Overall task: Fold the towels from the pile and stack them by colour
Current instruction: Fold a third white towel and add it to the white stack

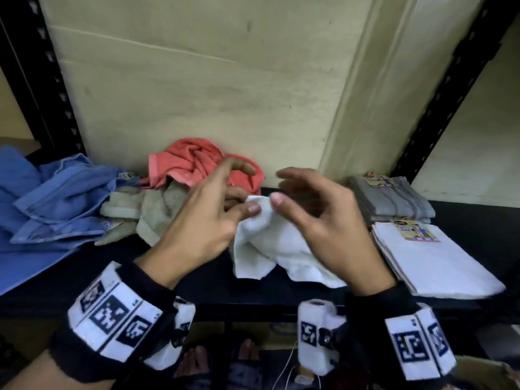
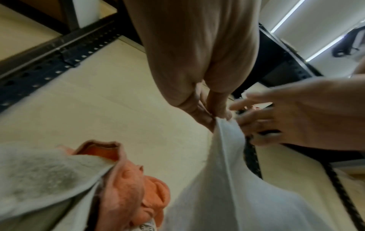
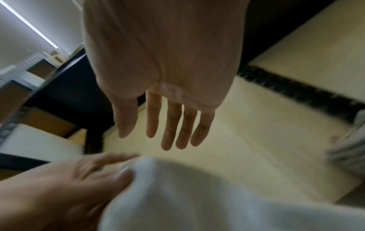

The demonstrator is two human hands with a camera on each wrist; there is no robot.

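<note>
Slippage worries us: our left hand (image 1: 205,218) pinches the white towel (image 1: 270,249) by one corner above the shelf's (image 1: 464,218) front edge, our right hand (image 1: 323,220) spread empty.

Your bay: a black shelf against a cream wall

Ahead of you a cream wall (image 1: 213,80) fills 12 o'clock, a raised vertical strip of it (image 1: 354,88) running down towards 1 o'clock. Black perforated rack uprights lean in at 10 o'clock (image 1: 36,77) and 2 o'clock (image 1: 450,88). The dark shelf board (image 1: 213,280) spans 9 to 3 o'clock. Overhead (seen from the left wrist) bright light strips (image 2: 288,15) cross a pale ceiling.
</note>
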